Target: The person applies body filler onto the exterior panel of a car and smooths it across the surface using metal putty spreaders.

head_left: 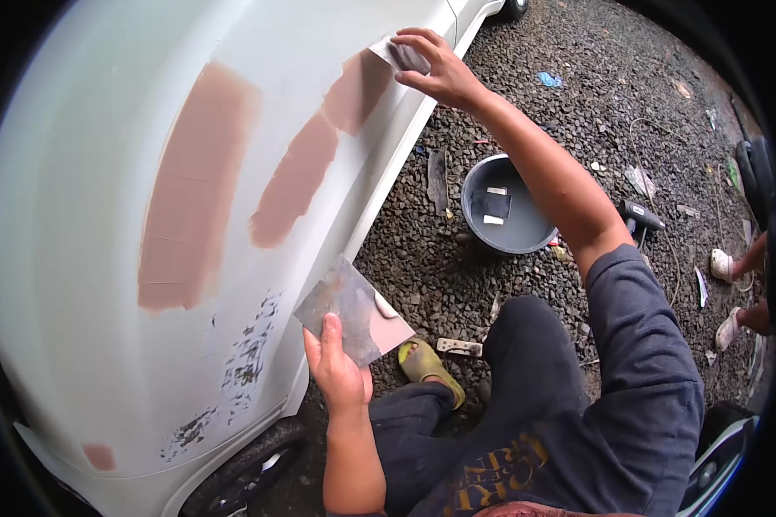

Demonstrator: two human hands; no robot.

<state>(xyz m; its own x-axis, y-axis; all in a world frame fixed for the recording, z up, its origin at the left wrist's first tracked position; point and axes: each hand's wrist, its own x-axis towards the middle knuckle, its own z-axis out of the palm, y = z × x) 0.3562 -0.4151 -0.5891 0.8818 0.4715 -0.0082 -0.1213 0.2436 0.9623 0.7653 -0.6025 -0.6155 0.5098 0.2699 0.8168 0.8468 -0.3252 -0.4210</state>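
Note:
My left hand point(338, 372) is closed on the near edge of a square grey mixing plate point(341, 302), thumb on top. Pinkish-brown filler point(390, 327) covers one corner of the plate. My right hand point(442, 73) pinches a flat, thin grey putty spreader point(403, 57), its edge against the white car panel point(293, 77). The spreader touches the upper end of a filler patch point(358, 90), which joins a second patch point(295, 181) lower down. A larger brown filler patch point(194, 189) lies to the left.
Dark chipped spots point(248, 353) mark the lower panel above a wheel point(246, 474). On the gravel point(422, 233) stands a grey basin point(526, 233) with sanding items inside. A heat-gun-like tool point(642, 215) and cord lie beyond my right arm. Another person's feet in clogs point(726, 330) show at right.

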